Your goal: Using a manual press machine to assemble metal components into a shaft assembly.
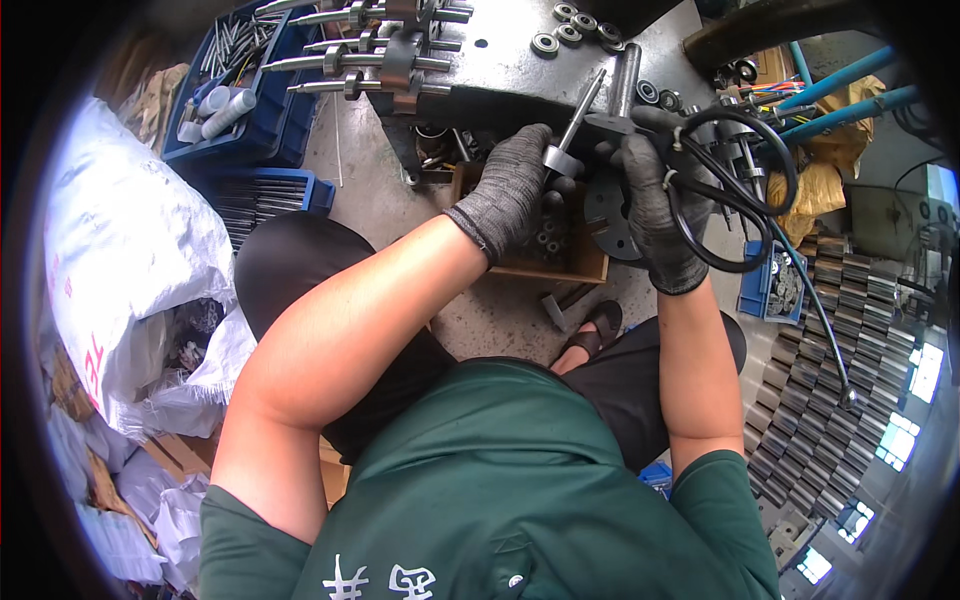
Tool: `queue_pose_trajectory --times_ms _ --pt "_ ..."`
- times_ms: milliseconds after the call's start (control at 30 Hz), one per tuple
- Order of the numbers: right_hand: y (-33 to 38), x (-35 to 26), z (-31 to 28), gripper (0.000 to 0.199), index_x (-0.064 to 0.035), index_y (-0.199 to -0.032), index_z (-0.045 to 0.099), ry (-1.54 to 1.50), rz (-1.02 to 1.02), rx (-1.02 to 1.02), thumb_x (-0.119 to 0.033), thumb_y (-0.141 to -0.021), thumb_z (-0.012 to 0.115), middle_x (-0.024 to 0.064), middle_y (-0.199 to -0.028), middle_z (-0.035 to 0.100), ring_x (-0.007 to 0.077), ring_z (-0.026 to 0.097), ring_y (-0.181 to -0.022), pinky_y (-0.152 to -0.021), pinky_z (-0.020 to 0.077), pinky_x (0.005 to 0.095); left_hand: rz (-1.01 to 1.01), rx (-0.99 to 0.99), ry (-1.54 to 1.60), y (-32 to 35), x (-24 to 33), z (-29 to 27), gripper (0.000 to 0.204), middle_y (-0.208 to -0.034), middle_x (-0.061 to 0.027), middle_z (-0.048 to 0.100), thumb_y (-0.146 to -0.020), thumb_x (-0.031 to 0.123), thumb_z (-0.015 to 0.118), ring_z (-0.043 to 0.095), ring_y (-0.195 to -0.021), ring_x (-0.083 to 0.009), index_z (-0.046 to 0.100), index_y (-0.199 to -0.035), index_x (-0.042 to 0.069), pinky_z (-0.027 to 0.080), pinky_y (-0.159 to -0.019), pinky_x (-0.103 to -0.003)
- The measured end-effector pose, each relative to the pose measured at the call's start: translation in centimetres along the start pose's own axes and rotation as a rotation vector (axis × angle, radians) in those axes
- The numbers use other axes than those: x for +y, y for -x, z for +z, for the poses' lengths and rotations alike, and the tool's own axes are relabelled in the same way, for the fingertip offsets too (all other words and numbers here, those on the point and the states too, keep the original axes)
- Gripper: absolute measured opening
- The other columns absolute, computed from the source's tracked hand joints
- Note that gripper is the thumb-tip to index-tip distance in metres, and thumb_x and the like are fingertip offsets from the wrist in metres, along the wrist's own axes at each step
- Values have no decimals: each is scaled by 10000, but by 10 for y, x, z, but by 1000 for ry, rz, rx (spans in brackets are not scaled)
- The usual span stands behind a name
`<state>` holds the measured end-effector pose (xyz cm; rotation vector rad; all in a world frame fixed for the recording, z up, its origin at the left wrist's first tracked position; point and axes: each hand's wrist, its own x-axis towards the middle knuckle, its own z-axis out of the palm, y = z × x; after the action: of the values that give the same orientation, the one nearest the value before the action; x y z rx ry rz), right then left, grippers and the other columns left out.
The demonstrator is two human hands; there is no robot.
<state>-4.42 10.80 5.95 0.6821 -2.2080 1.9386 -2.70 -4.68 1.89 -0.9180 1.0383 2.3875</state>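
My left hand [510,185], in a dark grey knit glove, is closed round a steel shaft [580,115] with a wider ring [560,160] on it. The shaft tilts, its thin end pointing up and right over the bench edge. My right hand [660,215], gloved too, is closed just to the right. Its fingers are partly hidden, and I cannot make out what they grip. Right above it are a flat metal piece [610,123] and an upright steel rod [626,75]. A black cable [735,265] loops over the right hand.
Several ball bearings [569,34] lie on the metal bench [500,65]. Shafts with rings [345,62] stand in a rack at the left. Below are a wooden box [585,265] and a hammer [556,312]. Stacked steel cylinders [825,370] cover the right; a blue bin [290,120] stands far left.
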Motion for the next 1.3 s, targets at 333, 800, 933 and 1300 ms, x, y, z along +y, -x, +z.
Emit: queue_pose_trajectory --times_ms 333,800,933,1300 --pt "100 0 -59 338 2 -1171 632 367 305 -460 -111 -853 644 168 -960 694 294 709 -895 -807 558 363 330 -98 -9 12 11 4 298 -926 -102 669 -1015 293 506 669 -693 -201 604 -1123 34 552 -554 -286" --pt "208 95 -69 431 -43 -1119 658 1062 359 -1130 -243 -742 714 219 -938 704 382 689 -920 -806 549 488 174 -200 233 24 12 28 286 -964 -159 681 -1006 233 477 704 -832 -298 576 -1131 -3 580 -745 -399" --pt "185 94 -78 435 -38 -1151 658 1048 89 -954 -219 -762 724 179 -1018 697 361 672 -957 -819 544 465 216 -202 312 15 -2 27 262 -919 -128 679 -966 176 504 671 -786 -247 636 -1084 -17 554 -725 -356" --pt "-45 -12 -18 323 -63 -1148 664 923 -302 -422 -186 -850 679 164 -1088 672 380 641 -1014 -914 523 473 249 -236 488 32 10 20 285 -964 -133 705 -941 197 501 677 -828 -258 644 -1103 11 576 -803 -406"
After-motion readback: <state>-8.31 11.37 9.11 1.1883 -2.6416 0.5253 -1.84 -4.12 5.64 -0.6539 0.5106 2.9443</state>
